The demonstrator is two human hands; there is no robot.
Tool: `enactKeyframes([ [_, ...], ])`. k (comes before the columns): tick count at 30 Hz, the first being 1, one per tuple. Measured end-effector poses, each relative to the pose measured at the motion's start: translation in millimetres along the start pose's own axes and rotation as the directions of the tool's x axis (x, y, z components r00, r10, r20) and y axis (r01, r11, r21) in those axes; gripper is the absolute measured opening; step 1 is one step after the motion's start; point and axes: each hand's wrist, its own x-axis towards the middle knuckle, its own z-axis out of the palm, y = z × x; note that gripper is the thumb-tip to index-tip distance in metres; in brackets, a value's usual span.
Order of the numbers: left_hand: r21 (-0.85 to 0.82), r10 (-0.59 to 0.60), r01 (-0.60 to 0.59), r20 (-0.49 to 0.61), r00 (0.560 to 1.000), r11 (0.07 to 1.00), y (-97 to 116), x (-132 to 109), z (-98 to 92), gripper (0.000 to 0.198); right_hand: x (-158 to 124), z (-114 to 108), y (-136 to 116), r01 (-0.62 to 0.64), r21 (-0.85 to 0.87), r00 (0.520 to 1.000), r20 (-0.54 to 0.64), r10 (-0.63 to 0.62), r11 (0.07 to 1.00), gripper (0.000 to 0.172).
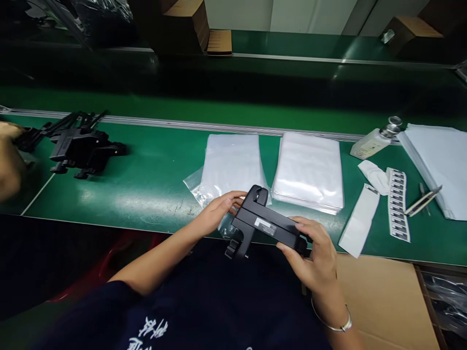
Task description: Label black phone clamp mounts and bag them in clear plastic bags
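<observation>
A black plastic clamp-like device (268, 218) with a small label is held over the bench's front edge in the head view. My right hand (315, 250) grips its right end, thumb below and fingers above. At the other end, the fingers of my left hand (219, 211) are curled against the upper left side, partly hidden behind it. Clear plastic bags (233, 163) lie just beyond my left hand; part of one shows under the device. A second, neater stack of clear bags (308, 170) lies to the right.
Several black devices (83, 146) sit at the left, near another person's blurred hand (9, 160). On the right are a white pump bottle (372, 143), a label strip (398, 204), tweezers (423, 200) and white sheets (438, 160). Cardboard (383, 296) lies below the bench edge.
</observation>
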Motion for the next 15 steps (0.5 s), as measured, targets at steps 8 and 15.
enactKeyframes([
  [8,0.196,-0.115,0.110,0.016,0.993,0.974,40,-12,14.6,0.088,-6,6,-2,0.151,-0.167,0.988,0.067,-0.141,0.974,0.046],
  [15,0.217,-0.104,0.104,-0.009,0.995,0.971,35,-7,15.9,0.068,-3,6,-1,0.159,-0.186,0.985,0.097,-0.142,0.970,0.045],
])
